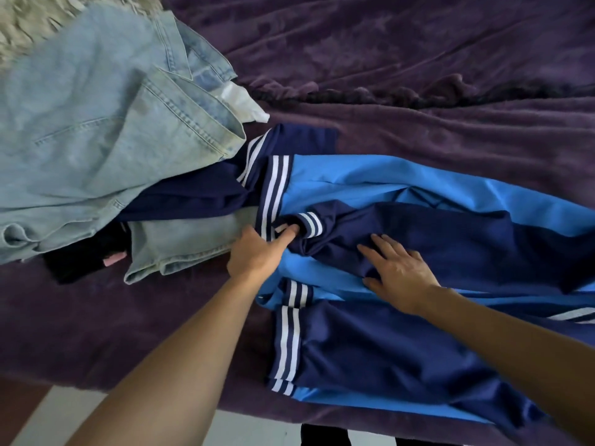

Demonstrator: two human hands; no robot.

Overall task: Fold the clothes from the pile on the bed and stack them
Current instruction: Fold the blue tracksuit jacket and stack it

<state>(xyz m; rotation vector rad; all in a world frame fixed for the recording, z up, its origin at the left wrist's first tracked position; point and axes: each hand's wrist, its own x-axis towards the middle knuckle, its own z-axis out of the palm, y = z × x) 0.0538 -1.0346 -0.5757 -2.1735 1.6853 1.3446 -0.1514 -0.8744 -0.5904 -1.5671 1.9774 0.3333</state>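
Left hand (257,252) reaches toward 12 o'clock and looks like it's pinching the tracksuit jacket (434,239) by the striped cuff (310,224), kinda hard to tell. Right hand (401,273) is flat on the navy part, fingers spread wide. Jacket's on the bed (418,75), jeans pile (96,123) at 10 o'clock.

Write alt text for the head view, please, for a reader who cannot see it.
A blue and navy jacket lies on a purple blanket; the left hand grips it at a striped cuff, the right hand lies flat on it. A pile of jeans lies at left.
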